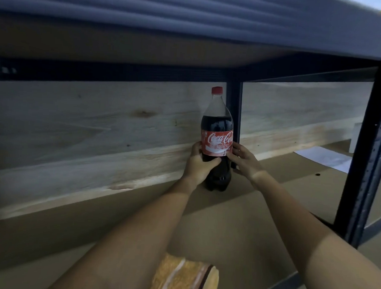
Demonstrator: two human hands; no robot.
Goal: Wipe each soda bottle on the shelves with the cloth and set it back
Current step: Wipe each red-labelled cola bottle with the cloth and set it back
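Coca-Cola bottle (pixel 217 141) stands upright on brown shelf board (pixel 236 224), near back, beside dark rear post (pixel 233 115); red cap on, cola filling lower two thirds. Left hand (pixel 198 164) grips bottle's left side, thumb curled across front below red label. Right hand (pixel 244 160) holds right side, fingers bent around it. Folded orange striped cloth (pixel 184 279) lies at shelf's front edge, between forearms. White sheet (pixel 323 158) lies well to right.
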